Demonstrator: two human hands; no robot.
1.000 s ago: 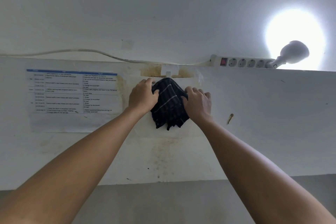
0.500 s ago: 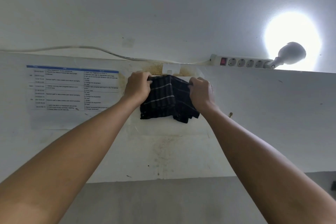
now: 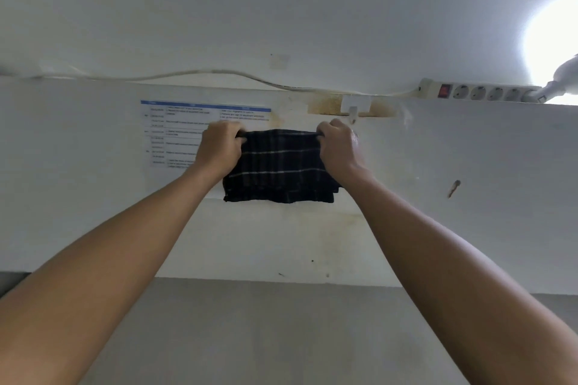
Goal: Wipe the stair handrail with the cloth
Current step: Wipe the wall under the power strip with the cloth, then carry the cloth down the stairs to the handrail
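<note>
A dark cloth (image 3: pixel 278 169) with thin pale stripes hangs spread flat in front of a white wall. My left hand (image 3: pixel 219 147) grips its upper left corner and my right hand (image 3: pixel 339 147) grips its upper right corner, both with fingers closed, arms stretched out ahead. The cloth's lower edge hangs free. No stair handrail is in view.
A printed sheet (image 3: pixel 178 131) is stuck to the wall behind my left hand. A white hook (image 3: pixel 353 108) sits just above my right hand. A power strip (image 3: pixel 478 92) with a white cable (image 3: pixel 203 73) runs along the wall's top. A bright lamp (image 3: pixel 560 50) glares at right.
The cloth was bunched between my hands a second ago; my hands have pulled apart and stretched it out flat and wide. The view has shifted to the right.
</note>
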